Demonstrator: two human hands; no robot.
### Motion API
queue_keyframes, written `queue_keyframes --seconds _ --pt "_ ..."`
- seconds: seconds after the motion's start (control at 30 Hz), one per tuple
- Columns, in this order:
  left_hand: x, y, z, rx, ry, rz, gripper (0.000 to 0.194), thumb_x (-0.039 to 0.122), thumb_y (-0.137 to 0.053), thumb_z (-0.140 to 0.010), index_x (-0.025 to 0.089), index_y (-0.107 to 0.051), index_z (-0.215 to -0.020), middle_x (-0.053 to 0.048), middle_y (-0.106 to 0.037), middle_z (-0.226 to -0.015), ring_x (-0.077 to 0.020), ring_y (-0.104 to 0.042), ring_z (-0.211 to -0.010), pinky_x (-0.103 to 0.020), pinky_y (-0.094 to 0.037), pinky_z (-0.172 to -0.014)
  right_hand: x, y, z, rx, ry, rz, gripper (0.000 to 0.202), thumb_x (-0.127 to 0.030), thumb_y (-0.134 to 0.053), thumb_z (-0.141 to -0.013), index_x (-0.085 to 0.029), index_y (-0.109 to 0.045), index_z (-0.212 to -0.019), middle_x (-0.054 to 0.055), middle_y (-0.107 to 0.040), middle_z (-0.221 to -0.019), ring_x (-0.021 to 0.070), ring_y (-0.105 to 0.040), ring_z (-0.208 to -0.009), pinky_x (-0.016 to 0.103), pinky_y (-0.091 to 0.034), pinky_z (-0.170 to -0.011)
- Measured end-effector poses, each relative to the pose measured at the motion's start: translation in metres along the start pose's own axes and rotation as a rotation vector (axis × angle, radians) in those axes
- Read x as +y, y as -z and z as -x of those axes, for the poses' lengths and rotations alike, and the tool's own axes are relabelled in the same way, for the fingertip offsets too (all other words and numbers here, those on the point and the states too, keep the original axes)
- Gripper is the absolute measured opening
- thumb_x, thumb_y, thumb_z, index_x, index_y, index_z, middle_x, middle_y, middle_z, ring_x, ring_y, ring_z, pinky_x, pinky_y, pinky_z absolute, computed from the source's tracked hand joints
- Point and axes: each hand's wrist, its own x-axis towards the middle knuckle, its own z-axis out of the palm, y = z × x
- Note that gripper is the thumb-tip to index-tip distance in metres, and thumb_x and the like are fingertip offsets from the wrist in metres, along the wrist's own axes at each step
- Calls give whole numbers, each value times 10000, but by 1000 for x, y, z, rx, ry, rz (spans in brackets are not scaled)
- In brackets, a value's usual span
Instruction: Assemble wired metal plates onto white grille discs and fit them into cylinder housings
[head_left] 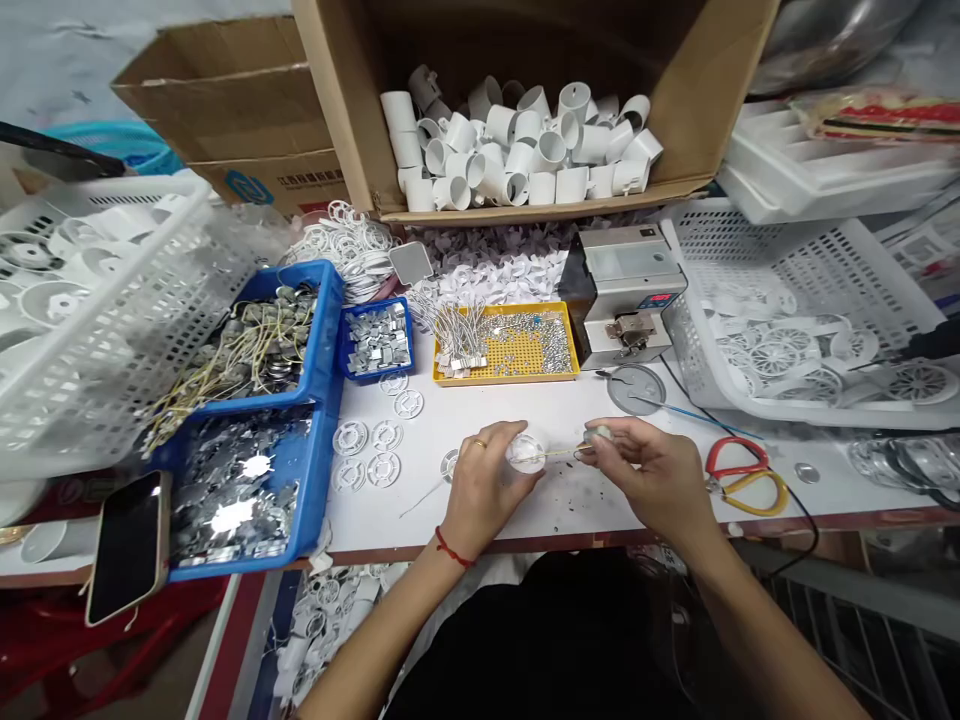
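Observation:
My left hand [487, 475] is closed around a white round plastic housing [527, 455], its spoked open end turned to the right. A thin yellow wire [556, 453] stretches from the housing to my right hand [652, 475]. Pinched between my right thumb and fingers is a small grey-green part with yellow wires [600, 433]; its exact kind I cannot make out. Left of my left hand, several flat white plastic rings [384, 469] lie on the white table [427, 520]. One more ring [448, 464] sits partly behind my left hand, near a thin wire [421, 499].
A yellow tray [517, 377] of small metal pieces and white leads stands ahead, beside a machine [626, 290]. Blue trays [319, 470] and a phone [129, 545] are left. Red-and-yellow-handled cutters [750, 478] lie right. A carton [694, 110] of white cups stands behind.

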Motion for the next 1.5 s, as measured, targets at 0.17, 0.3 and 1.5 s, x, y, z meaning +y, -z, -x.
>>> queue_keyframes --seconds 0.17,0.3,1.5 --pt "3 4 1 -15 24 75 511 186 -741 -753 216 -524 -1216 -69 -650 -1237 -230 -617 -1124 -367 -490 -924 -2 4 -2 7 243 211 179 -321 -589 -867 -178 -673 -935 29 -760 -746 171 -730 -618 232 -588 -568" --pt "5 11 2 -83 110 210 542 218 -785 -711 231 -556 -1202 -32 -671 -1196 -212 -627 -1091 -353 -493 -939 -5 9 -4 23 565 444 182 -285 -526 -924 -192 -648 -1022 50 -771 -894 163 -735 -694 231 -583 -616" --pt "16 8 22 172 8 0 451 169 -622 -801 215 -500 -1232 -91 -592 -1119 -220 -609 -1046 -358 -529 -893 -15 -50 23 10 178 128 90 -298 -683 -822 -243 -719 -882 15 -692 -762 155 -614 -672 298 -539 -635"
